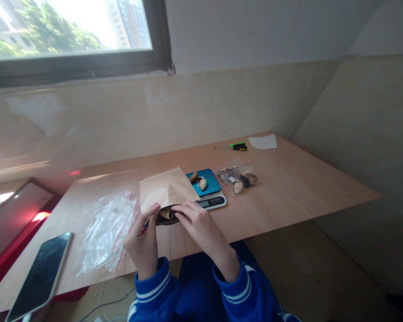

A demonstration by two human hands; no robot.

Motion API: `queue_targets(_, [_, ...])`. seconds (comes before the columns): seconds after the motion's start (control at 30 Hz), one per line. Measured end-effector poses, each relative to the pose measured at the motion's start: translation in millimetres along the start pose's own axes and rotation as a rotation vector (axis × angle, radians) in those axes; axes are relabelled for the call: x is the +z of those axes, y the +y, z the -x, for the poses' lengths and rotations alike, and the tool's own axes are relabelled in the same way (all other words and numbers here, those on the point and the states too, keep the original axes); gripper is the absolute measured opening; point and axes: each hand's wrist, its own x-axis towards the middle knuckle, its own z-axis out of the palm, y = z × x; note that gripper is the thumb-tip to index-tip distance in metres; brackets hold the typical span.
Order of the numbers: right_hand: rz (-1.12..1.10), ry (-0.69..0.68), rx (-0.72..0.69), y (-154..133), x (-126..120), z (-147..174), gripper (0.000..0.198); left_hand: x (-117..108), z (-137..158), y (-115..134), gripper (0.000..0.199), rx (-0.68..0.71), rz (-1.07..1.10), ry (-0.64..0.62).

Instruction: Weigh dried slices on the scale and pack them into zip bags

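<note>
A brown paper bag [168, 190] lies tilted across the near side of the table, its mouth facing me and gaping. Dark and tan pieces [167, 213] show inside the opening. My left hand [143, 239] pinches the left edge of the mouth between thumb and fingers. On the other edge, my right hand [196, 220] is closed, with its fingertips at the rim. Just behind the bag stands a kitchen scale [212, 182] with a blue top, partly covered by the paper. Two or so pale brown pieces [202, 183] rest on that top.
Clear zip bags [104, 232] lie in a pile at the left, near a phone [42, 273] by the table edge. Filled zip bags [240, 178] sit right of the scale. Farther back are screwdrivers [238, 146] and a white sheet [263, 142].
</note>
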Motion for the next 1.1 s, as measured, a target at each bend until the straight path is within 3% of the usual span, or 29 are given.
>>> queue_targets(0.17, [-0.066,-0.029,-0.043,-1,-14,4,0.023,-1,0,0,0.015,0.003,-0.048,0.014])
queue_targets(0.33, [-0.190,0.031,-0.092,4,-29,7,0.022,0,-1,2,0.016,0.003,-0.037,0.019])
queue_targets(0.5, [-0.229,0.140,-0.058,20,-18,4,0.022,5,0,2,0.015,-0.030,-0.016,0.010])
queue_targets(0.63, [-0.268,0.146,-0.089,38,-15,1,0.022,17,4,-7,0.016,-0.043,-0.020,0.028])
queue_targets(0.77, [-0.387,0.246,0.011,56,-35,3,0.014,24,8,-21,0.017,-0.073,0.028,-0.052])
queue_targets(0.87, [-0.435,0.314,0.076,68,-49,4,0.011,24,9,-26,0.017,-0.105,0.015,-0.042])
queue_targets(1.0, [-0.339,0.449,0.113,87,-57,-4,0.012,18,7,-32,0.019,-0.148,0.016,-0.020])
queue_targets(1.1, [-0.138,0.522,0.092,103,-59,-18,0.016,13,5,-37,0.018,-0.162,0.020,0.019])
